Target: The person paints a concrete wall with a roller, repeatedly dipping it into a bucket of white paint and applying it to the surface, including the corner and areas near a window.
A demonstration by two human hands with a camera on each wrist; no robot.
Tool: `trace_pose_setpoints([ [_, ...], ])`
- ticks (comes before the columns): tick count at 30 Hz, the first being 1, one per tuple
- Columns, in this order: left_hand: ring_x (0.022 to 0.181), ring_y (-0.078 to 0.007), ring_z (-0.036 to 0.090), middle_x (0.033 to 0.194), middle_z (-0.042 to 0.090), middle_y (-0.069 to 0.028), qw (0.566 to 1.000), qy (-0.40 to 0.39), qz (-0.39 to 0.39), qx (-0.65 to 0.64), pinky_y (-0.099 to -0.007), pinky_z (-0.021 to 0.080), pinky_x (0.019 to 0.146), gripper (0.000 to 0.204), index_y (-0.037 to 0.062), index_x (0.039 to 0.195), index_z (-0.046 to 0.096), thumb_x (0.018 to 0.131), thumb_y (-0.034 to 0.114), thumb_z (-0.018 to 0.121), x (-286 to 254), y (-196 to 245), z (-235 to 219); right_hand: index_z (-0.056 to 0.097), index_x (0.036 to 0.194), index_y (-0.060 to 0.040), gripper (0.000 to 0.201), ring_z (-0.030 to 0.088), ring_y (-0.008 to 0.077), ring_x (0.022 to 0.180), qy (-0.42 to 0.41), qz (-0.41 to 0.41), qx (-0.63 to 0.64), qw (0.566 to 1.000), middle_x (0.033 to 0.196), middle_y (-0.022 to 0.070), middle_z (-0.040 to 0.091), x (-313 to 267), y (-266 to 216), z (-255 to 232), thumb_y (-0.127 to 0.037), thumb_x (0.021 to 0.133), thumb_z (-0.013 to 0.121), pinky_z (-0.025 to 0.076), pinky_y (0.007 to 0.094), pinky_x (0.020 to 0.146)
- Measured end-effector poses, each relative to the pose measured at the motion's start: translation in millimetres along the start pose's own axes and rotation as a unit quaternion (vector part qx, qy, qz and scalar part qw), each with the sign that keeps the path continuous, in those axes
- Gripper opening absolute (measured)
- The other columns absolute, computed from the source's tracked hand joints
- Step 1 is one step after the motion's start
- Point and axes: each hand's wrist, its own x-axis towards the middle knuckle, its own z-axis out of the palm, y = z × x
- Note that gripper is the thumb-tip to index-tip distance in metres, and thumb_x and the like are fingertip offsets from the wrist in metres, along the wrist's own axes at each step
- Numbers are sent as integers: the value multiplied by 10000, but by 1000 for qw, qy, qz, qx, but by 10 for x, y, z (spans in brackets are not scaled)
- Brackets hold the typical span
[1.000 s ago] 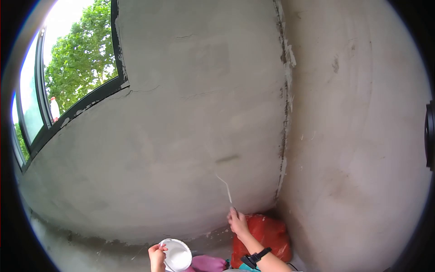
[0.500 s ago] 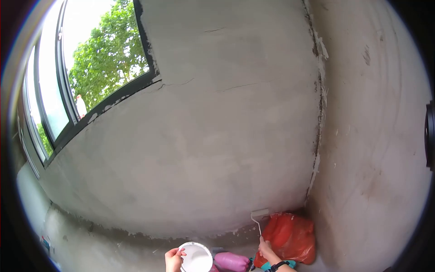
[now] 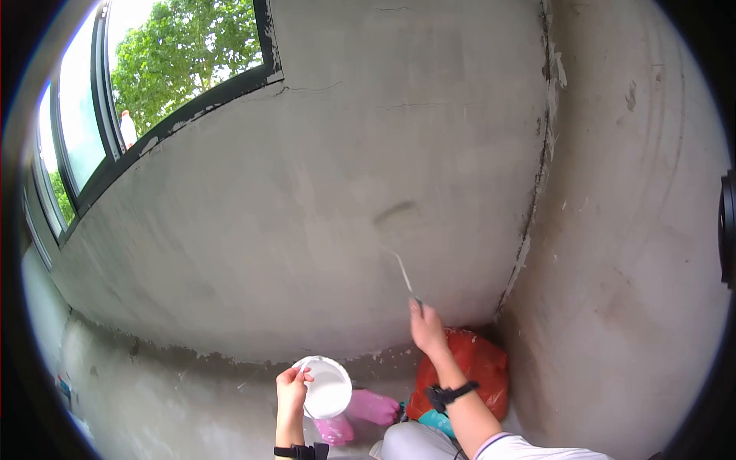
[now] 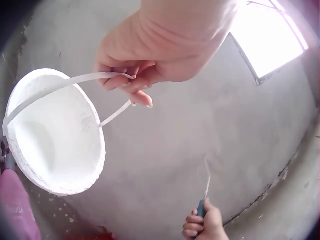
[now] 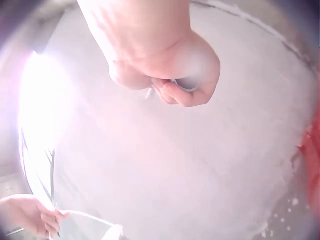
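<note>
In the head view my right hand (image 3: 428, 328) grips the handle of a paint roller (image 3: 405, 274), its thin white frame reaching up to the wall. The roller's head is a blurred dark streak against the grey wall (image 3: 322, 184). My left hand (image 3: 291, 389) holds up a white bucket (image 3: 349, 377) by its thin bail handle. In the left wrist view, the bail (image 4: 60, 86) passes through the curled fingers and the bucket hangs tilted, its inside white. That view also shows the roller's blue-green grip (image 4: 201, 208) in the right fist.
A red plastic bag (image 3: 475, 376) sits in the floor corner, a teal item (image 3: 435, 422) beside it. Pink boot-like items (image 3: 374, 406) lie near the bucket. A dark-framed window (image 3: 184, 111) is at upper left, with a bottle (image 3: 127, 129) on its sill. The right side wall (image 3: 613, 230) meets the corner.
The roller went down to the foot of the wall near the red bag, then back up to mid-wall with my right hand. The left hand keeps holding the bucket; the head view has shifted.
</note>
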Motion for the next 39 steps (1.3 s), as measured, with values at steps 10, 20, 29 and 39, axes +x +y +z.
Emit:
trace_pose_setpoints([
  [10,466,-23,364,720,641,-35,999,7,-9,-30,-195,272,434,193,-53,1007,645,964,36,479,85,-120,-115,497,682,-9,520,487,180,515,54,31,124,990,545,96,475,116,-105,550,-417,1002,467,394,363,516],
  [20,474,-19,362,711,634,-30,999,42,-11,-16,-191,277,444,196,-45,1010,649,967,40,478,-66,-111,-363,413,650,-135,521,304,102,351,-71,443,231,863,485,-33,342,-1093,1278,929,-541,976,446,243,297,342],
  [29,484,-21,371,700,624,-24,999,42,-14,-15,-192,281,454,200,-44,1023,645,974,56,480,-97,6,-283,394,623,-148,581,255,120,314,69,489,361,791,467,-29,328,-1124,1684,378,-636,930,460,194,272,311],
  [39,484,-30,387,699,631,-32,999,-36,-6,-13,-193,296,456,196,-45,1000,643,968,41,471,133,16,161,436,702,-112,522,275,65,329,-18,212,178,961,480,-32,334,-30,768,-1436,-559,970,456,190,237,301],
])
